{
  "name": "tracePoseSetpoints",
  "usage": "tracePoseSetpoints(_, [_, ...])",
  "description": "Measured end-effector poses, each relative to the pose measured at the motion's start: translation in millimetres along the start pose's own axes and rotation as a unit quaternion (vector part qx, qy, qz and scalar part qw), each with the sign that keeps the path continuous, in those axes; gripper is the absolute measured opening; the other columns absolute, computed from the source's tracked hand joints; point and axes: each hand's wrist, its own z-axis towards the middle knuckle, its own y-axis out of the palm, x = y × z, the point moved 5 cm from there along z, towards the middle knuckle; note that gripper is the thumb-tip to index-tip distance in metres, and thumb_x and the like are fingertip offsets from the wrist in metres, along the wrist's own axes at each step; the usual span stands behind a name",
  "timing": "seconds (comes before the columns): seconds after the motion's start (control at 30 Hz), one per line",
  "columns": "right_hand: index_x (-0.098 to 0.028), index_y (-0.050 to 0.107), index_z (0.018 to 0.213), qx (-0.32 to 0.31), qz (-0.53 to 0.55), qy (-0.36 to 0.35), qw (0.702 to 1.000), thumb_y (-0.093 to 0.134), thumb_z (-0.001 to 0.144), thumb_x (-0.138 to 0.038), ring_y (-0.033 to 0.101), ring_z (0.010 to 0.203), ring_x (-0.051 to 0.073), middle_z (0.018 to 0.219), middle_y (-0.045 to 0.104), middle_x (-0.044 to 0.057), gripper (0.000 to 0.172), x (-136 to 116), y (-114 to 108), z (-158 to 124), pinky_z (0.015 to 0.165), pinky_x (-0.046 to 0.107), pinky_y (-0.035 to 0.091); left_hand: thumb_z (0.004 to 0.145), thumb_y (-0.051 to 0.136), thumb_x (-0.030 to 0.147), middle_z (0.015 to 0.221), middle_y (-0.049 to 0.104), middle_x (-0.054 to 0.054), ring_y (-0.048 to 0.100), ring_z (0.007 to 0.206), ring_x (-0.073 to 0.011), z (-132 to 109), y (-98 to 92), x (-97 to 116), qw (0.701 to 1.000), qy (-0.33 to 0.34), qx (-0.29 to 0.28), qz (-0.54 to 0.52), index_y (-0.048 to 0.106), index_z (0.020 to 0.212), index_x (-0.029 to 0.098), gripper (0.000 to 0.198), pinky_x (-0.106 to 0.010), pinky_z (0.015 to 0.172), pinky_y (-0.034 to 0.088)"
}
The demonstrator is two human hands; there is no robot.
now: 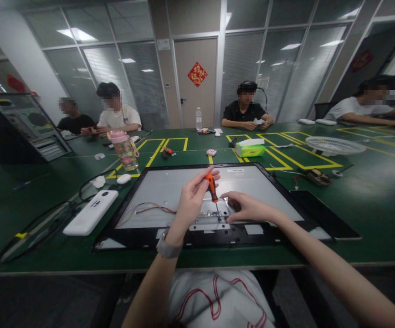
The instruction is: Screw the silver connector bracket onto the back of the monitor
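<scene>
A flat display panel [252, 187] with a black frame lies back side up in front of me. My left hand [193, 193] has its fingers around the orange and black handle of a screwdriver [212, 187]. The shaft slants down to a metal bracket [209, 226] near the panel's front edge, and its tip is at the bracket. Beside the tip, my right hand [245, 207] rests by a small metal plate [223, 206], thumb and forefinger curved and apart around its right side. Thin coloured wires [156, 208] run left from the bracket across the panel.
Left of the panel lie a white power bank [91, 213] and black cables [43, 228]; a pink-lidded bottle [124, 150] stands behind. A dark flat panel [323, 214] lies to the right. Farther back are a tissue pack [250, 148], a white round grille [336, 146] and several seated people.
</scene>
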Motion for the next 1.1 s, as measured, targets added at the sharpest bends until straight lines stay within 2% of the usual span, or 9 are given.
tracePoseSetpoints(0.13, [-0.014, 0.055, 0.126, 0.000, -0.001, 0.001, 1.000, 0.079, 0.068, -0.048, 0.050, 0.073, 0.017, 0.082, 0.052, 0.000, 0.071, -0.2, -0.2, -0.4, 0.066, 0.028, 0.042, 0.082, 0.069, 0.029, 0.097, 0.067, -0.006, 0.065, 0.085, -0.0162, -0.5, -2.2, 3.2, 0.997, 0.038, 0.023, 0.066, 0.073, 0.107, 0.020, 0.027, -0.028, 0.079, 0.055])
tracePoseSetpoints(0.23, [-0.016, 0.054, 0.127, -0.002, 0.000, 0.004, 1.000, 0.078, 0.068, -0.048, 0.051, 0.074, 0.018, 0.083, 0.052, 0.000, 0.071, -0.5, -0.1, -0.8, 0.067, 0.029, 0.043, 0.079, 0.072, 0.027, 0.092, 0.061, -0.004, 0.061, 0.086, -0.0147, -0.2, -6.8, 6.9, 0.987, 0.072, 0.062, 0.132, 0.076, 0.098, 0.022, 0.020, -0.025, 0.078, 0.052])
tracePoseSetpoints(0.4, [-0.015, 0.055, 0.126, 0.001, 0.002, 0.005, 1.000, 0.079, 0.068, -0.048, 0.051, 0.074, 0.018, 0.083, 0.053, 0.000, 0.070, -0.1, 0.5, -0.4, 0.067, 0.029, 0.043, 0.095, 0.050, 0.032, 0.117, 0.065, -0.009, 0.065, 0.100, -0.0192, -0.2, -1.8, 5.4, 0.997, 0.044, 0.010, 0.057, 0.068, 0.118, 0.023, 0.031, -0.034, 0.093, 0.051])
tracePoseSetpoints(0.5, [-0.014, 0.055, 0.126, 0.000, 0.004, 0.001, 1.000, 0.079, 0.068, -0.047, 0.050, 0.074, 0.017, 0.082, 0.052, 0.000, 0.071, 1.3, 1.3, 0.2, 0.067, 0.028, 0.042, 0.093, 0.055, 0.031, 0.115, 0.067, -0.009, 0.067, 0.096, -0.0188, -0.8, 0.4, 2.4, 1.000, 0.019, -0.003, 0.007, 0.066, 0.122, 0.023, 0.032, -0.035, 0.089, 0.053])
tracePoseSetpoints(0.7, [-0.012, 0.054, 0.128, -0.002, 0.000, -0.002, 1.000, 0.078, 0.069, -0.048, 0.050, 0.073, 0.017, 0.082, 0.052, 0.000, 0.073, 2.9, 1.8, -0.1, 0.066, 0.028, 0.041, 0.075, 0.075, 0.024, 0.086, 0.058, -0.002, 0.059, 0.076, -0.0114, 0.7, -6.1, 6.9, 0.991, 0.079, 0.056, 0.087, 0.076, 0.089, 0.021, 0.014, -0.021, 0.065, 0.051])
tracePoseSetpoints(0.8, [-0.014, 0.054, 0.127, 0.002, -0.003, -0.005, 1.000, 0.079, 0.069, -0.047, 0.051, 0.073, 0.018, 0.082, 0.052, 0.000, 0.072, 2.7, 1.4, 0.0, 0.066, 0.028, 0.042, 0.086, 0.062, 0.026, 0.091, 0.061, -0.004, 0.061, 0.083, -0.0124, 1.1, -6.8, 6.1, 0.992, 0.067, 0.051, 0.095, 0.076, 0.097, 0.022, 0.018, -0.023, 0.077, 0.052])
tracePoseSetpoints(0.9, [-0.015, 0.055, 0.127, 0.003, -0.003, -0.006, 1.000, 0.079, 0.069, -0.047, 0.052, 0.074, 0.018, 0.083, 0.053, 0.000, 0.070, 2.5, 1.2, 0.2, 0.067, 0.028, 0.043, 0.094, 0.049, 0.029, 0.115, 0.065, -0.008, 0.064, 0.104, -0.0190, 0.7, -3.5, 1.2, 0.999, 0.027, 0.019, 0.022, 0.068, 0.118, 0.023, 0.032, -0.033, 0.090, 0.053])
tracePoseSetpoints(0.97, [-0.015, 0.055, 0.126, 0.001, -0.003, -0.003, 1.000, 0.079, 0.068, -0.047, 0.052, 0.074, 0.018, 0.083, 0.053, 0.001, 0.071, 2.0, 1.1, 0.1, 0.067, 0.029, 0.043, 0.093, 0.053, 0.032, 0.122, 0.065, -0.010, 0.066, 0.106, -0.0218, 0.3, -1.8, -1.6, 1.000, 0.004, 0.014, -0.019, 0.064, 0.124, 0.022, 0.034, -0.036, 0.090, 0.054])
tracePoseSetpoints(1.1, [-0.013, 0.054, 0.127, -0.001, -0.002, 0.003, 1.000, 0.079, 0.069, -0.046, 0.051, 0.074, 0.018, 0.083, 0.052, 0.000, 0.072, -0.1, 0.6, -0.6, 0.067, 0.029, 0.042, 0.079, 0.072, 0.031, 0.102, 0.072, -0.008, 0.070, 0.087, -0.0183, 0.5, -4.1, -1.3, 0.999, 0.003, 0.049, 0.008, 0.072, 0.109, 0.019, 0.032, -0.031, 0.080, 0.057])
